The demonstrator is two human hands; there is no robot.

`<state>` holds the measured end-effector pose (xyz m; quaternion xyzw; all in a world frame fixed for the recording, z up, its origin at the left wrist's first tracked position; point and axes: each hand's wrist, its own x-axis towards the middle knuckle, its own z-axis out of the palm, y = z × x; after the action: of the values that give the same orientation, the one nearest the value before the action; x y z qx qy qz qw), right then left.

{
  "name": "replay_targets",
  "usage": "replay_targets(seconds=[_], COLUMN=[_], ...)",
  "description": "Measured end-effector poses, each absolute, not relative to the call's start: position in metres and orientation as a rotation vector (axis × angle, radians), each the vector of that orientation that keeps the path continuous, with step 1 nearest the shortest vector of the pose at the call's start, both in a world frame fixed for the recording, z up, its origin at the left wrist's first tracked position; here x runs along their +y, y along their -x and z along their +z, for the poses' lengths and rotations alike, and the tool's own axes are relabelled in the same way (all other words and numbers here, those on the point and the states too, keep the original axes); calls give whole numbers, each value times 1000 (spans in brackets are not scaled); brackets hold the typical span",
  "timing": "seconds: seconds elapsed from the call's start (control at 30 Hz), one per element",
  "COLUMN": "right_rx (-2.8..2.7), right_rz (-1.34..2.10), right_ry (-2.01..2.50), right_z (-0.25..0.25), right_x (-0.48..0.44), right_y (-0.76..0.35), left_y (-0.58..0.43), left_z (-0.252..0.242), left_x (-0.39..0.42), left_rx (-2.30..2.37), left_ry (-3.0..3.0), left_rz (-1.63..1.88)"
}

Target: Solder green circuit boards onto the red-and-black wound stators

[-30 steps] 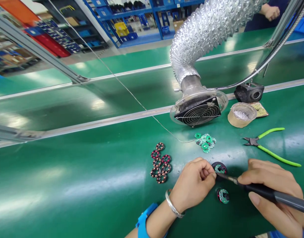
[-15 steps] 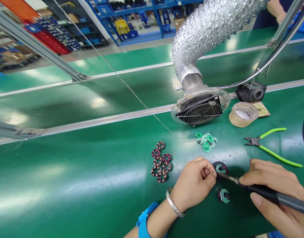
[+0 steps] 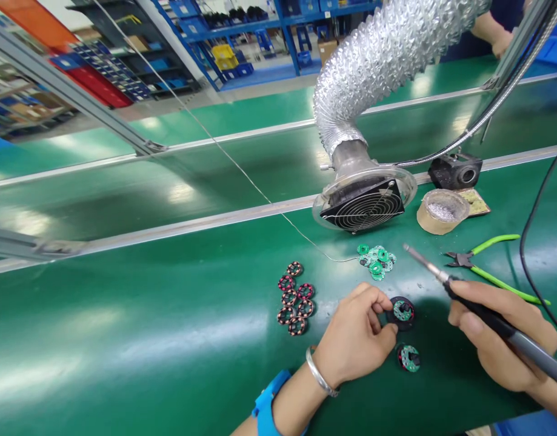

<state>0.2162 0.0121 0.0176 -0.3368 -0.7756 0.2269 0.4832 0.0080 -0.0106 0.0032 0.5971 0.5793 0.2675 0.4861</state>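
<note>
My right hand (image 3: 500, 339) is closed round the dark handle of a soldering iron (image 3: 482, 315). The iron's metal tip points up and left, raised clear of the boards. My left hand (image 3: 357, 333), with a silver bangle and a blue wristband, has its thumb and index finger on the left edge of a black round holder (image 3: 408, 326). In that holder sits a small round green circuit board (image 3: 402, 310) with a black component. A second board on a copper coil ring (image 3: 409, 358) lies just below it. Several loose green circuit boards (image 3: 377, 261) are piled above my left hand.
Several copper-wound rings (image 3: 297, 298) lie left of my hand. Green-handled cutters (image 3: 469, 259), a tub of metal shavings (image 3: 442, 212) and a black iron stand (image 3: 457, 169) are on the right. A fume extractor (image 3: 364, 209) hangs above; thin solder wire (image 3: 242, 169) crosses the bench.
The soldering iron has lifted off the board in the holder and moved up and right. My left thumb and index finger have spread apart at the holder's edge.
</note>
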Motion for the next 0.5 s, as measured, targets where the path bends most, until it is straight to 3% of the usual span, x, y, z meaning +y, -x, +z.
replay_targets(seconds=[0.2,0.5], right_rx=[-1998,-2143], right_rz=[520,539], right_ry=[807,720], right_z=[3,-6], right_x=[19,22], right_y=[-204,-193], left_y=[-16,-1], left_z=[1,4], left_x=[-9,3], left_rx=[1509,1219], left_ry=[-1749,-1816], left_rz=[630,651])
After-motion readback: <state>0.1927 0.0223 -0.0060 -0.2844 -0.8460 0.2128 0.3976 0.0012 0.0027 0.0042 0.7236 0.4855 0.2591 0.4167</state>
